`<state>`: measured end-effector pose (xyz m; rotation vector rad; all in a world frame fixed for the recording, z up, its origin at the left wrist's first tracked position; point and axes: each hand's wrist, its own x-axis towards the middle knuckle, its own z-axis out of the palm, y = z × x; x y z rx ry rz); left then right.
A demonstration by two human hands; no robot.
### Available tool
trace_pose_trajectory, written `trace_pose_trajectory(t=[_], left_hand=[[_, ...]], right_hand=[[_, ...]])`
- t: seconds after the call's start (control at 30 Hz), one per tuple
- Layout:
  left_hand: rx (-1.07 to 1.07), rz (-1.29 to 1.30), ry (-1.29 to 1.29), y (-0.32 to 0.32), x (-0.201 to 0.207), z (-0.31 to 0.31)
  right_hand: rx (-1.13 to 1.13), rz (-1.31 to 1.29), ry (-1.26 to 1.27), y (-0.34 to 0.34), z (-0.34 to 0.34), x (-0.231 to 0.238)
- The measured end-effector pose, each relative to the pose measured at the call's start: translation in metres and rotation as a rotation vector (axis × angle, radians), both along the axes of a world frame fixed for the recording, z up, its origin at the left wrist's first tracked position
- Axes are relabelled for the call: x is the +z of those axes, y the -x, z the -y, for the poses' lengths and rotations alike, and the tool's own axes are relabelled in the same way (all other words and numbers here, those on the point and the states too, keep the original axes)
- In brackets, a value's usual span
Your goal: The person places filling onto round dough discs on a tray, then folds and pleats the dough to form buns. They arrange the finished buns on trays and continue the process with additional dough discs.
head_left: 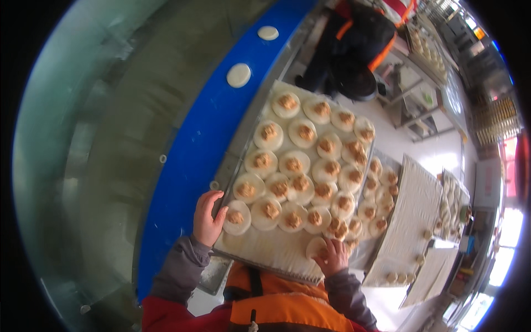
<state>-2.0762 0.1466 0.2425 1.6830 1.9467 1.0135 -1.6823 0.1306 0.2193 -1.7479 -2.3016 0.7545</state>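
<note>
A tray [254, 252] lined with pale cloth lies before me, covered with rows of flat white dough rounds, each topped with a mound of light brown filling [294, 164]. My left hand [209, 218] is at the tray's left edge, thumb and fingers apart and nothing between them. Closest to it is a filled dough round [236, 217]. At the tray's near right part, my right hand [332, 257] has its thumb and fingers on the edge of a dough round [315, 247]. No filling shows on that round, though the fingers cover part of it.
A blue conveyor belt [193, 133] curves along the left, carrying bare dough discs [239, 75]. Right of my tray are another filled tray [381, 193] and a cloth-lined board [404, 221]. A person in dark and orange clothing [359, 44] bends beyond the tray.
</note>
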Motion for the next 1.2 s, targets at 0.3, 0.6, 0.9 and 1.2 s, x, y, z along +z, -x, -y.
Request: trace_pose_trajectory(t=[0.3,0.6,0.9,1.2], left_hand=[[0.237,0.063,0.05,0.117,-0.066,-0.193],[0.234,0.01,0.454,0.165,-0.093,-0.254],[0.18,0.655,0.249,0.141,-0.095,-0.119],[0.372,1.82,0.199,0.174,-0.095,-0.011]], right_hand=[[0.114,-0.168,-0.294,0.03,-0.07,0.056],[0.488,-0.278,-0.164,0.165,-0.213,0.059],[0.255,-0.161,-0.247,0.388,-0.421,-0.047],[0.018,0.158,0.287,0.459,-0.398,-0.075]])
